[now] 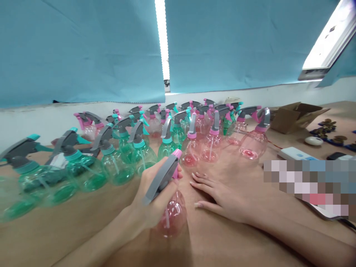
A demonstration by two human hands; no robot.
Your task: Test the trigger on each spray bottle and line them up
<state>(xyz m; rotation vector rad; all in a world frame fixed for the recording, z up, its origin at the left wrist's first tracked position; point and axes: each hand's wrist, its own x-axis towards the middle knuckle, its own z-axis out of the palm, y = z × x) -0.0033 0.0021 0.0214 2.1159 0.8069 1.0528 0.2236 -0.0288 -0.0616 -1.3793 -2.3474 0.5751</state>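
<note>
My left hand point(150, 189) is wrapped round the neck of a pink spray bottle point(174, 215) with a grey trigger head and pink nozzle. The bottle is close to the table in front of me, its round see-through body showing below my fingers. To its right, my right hand point(214, 193) lies flat on the table with fingers stretched out, touching no bottle. Beyond the hands stand green spray bottles point(119, 167) with turquoise collars on the left, and pink spray bottles point(211, 146) in the middle and right. Each has a thin tube inside.
More spray bottles crowd back toward the white wall point(27, 122), under blue cloth point(83, 52). At right are an open cardboard box point(292, 118), a white mouse point(313, 141), brass-coloured parts point(328, 128) and a white device point(297, 154). A blurred-out patch covers something nearer.
</note>
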